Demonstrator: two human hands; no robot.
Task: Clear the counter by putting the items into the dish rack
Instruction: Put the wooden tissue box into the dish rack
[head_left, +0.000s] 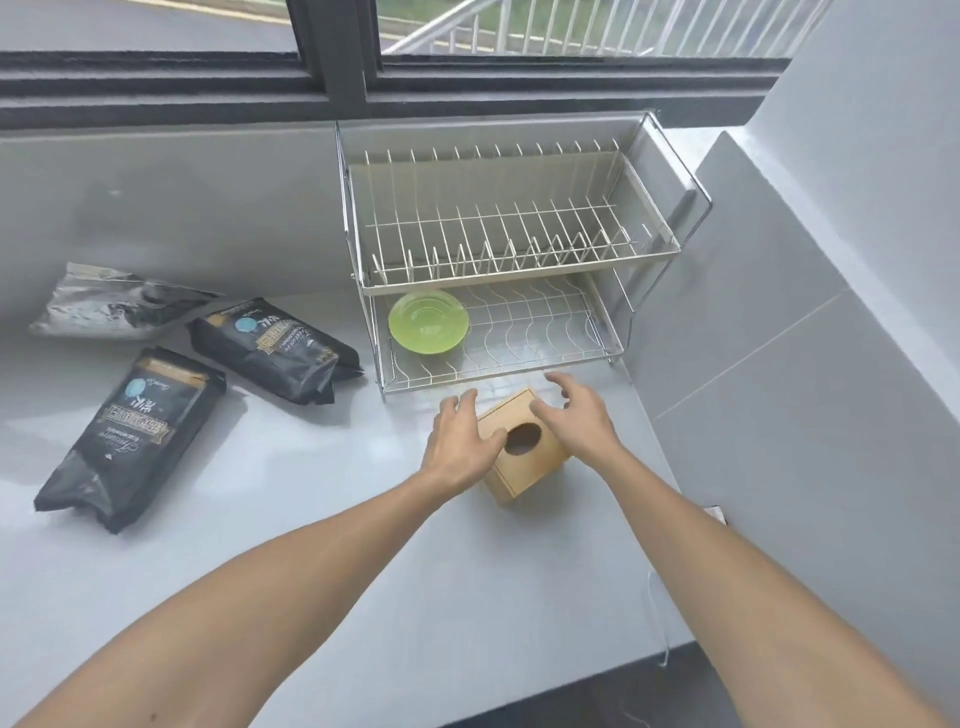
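Your left hand (460, 441) and right hand (574, 415) cover the wooden box (522, 452) sides, the bag (127, 436) print is unreadable, and the frame's bottom edge crops your forearms.

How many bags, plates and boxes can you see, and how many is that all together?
Black bags: 2
Silver bag: 1
Green plate: 1, in the dish rack's lower shelf
Wooden box: 1, between the left hand and right hand
Total: 5
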